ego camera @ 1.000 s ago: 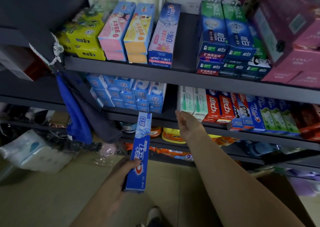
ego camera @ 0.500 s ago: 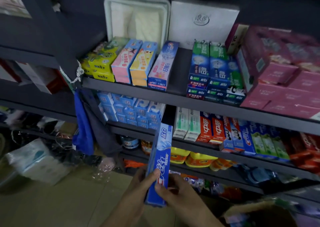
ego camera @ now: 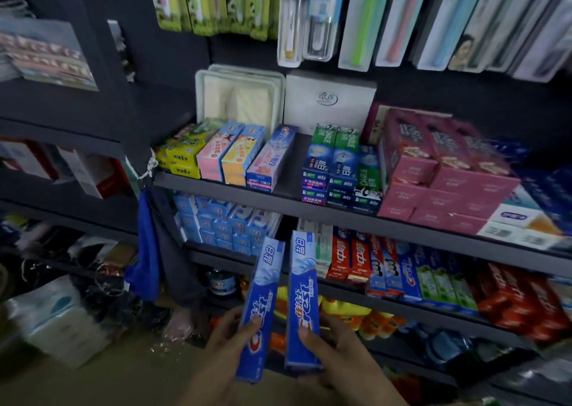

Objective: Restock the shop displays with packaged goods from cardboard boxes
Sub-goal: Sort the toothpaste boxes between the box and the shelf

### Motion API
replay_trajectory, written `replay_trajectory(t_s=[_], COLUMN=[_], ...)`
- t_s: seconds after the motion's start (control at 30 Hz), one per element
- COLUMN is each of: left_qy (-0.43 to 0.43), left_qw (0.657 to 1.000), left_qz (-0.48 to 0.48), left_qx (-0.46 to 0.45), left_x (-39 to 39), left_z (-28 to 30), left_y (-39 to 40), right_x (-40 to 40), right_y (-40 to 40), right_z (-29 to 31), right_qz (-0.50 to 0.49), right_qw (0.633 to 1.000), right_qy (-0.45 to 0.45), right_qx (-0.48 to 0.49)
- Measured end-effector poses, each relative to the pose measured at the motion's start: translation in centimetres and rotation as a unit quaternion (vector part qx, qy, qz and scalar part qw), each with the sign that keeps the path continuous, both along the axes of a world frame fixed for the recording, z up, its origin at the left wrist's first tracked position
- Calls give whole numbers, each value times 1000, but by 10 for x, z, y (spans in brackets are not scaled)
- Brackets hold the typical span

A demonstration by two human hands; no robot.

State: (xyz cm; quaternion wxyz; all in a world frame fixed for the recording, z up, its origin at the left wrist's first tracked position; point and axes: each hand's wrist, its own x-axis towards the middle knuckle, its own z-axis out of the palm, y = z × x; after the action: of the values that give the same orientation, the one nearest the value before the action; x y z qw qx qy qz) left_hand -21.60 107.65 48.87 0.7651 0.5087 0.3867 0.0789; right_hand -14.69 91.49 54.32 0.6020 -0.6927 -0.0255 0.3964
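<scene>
Left hand (ego camera: 229, 340) grips the lower end of one blue toothpaste carton (ego camera: 261, 309), right hand (ego camera: 334, 346) grips a second carton (ego camera: 301, 300); both upright, side by side, in front of the second shelf's front edge (ego camera: 387, 297). Probably light, stiff but crushable glossy card, so keep thumb and fingers on the long side faces near the bottom, not squeezing mid-span.

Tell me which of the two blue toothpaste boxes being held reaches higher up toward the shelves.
The right-hand box, held by the right hand: its top end overlaps the lower shelf's goods, above the left-hand box in the left hand.
</scene>
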Motion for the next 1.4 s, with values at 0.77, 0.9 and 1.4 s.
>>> replay_trajectory(t_s=[0.77,0.9,1.4], left_qy=[5,17,16], left_qw=[993,990,982], left_qz=[-102,-124,-178], left_qx=[-60,-63,-53], left_x=[-2,2,20], left_z=[-4,-5,-4], left_y=[-51,-66,-129], right_x=[-17,-22,-25], right_y=[-103,-115,-158], right_z=[-23,-28,-34], right_qz=[-146,-162,-185], right_qw=[989,986,983], right_qy=[19,21,6], right_qx=[-34,-33,-6])
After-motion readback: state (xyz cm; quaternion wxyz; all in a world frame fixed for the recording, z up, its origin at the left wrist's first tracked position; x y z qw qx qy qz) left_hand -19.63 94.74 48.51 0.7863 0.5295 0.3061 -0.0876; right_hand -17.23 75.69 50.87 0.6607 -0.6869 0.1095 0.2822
